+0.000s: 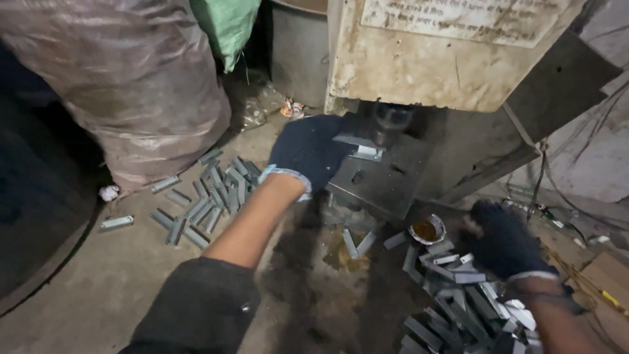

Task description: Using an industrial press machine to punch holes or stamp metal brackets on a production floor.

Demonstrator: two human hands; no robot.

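Gloved left hand (308, 151) sets a flat metal strip (365, 153) on the grimy steel press block (380, 183).

I look down on a stained, dusty concrete floor (85, 288) in dim light. A bulging plastic-wrapped sack (141, 78) stands to my left, a grimy wall (606, 157) with loose wires on my right.

Gloves: dark knitted cloth on left hand (308, 151) and right hand (501, 239), matt.
Small grey channel-shaped pieces (458, 301): bare metal, dull sheen.
Grey press block (380, 183): steel, oily.
Concrete floor (98, 282): rough, stained.
Pale wrapped sack (144, 78): crinkled glossy plastic.
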